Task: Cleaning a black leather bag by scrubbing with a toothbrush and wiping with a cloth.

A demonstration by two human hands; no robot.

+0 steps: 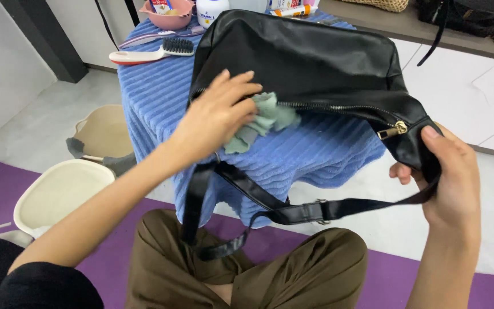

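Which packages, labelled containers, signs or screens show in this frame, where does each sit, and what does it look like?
White jar: top edge, behind the black bag, on the blue towel; round, white, with a blue label.
Tube: top edge, right of the jar; lying flat, white with an orange end.
Packet in pink bowl: top left; small, white and red, standing in the bowl.
No signs or screens are visible.

Beyond both hands, a white labelled bottle (211, 10) stands beside an orange-and-white tube (294, 10) lying flat.
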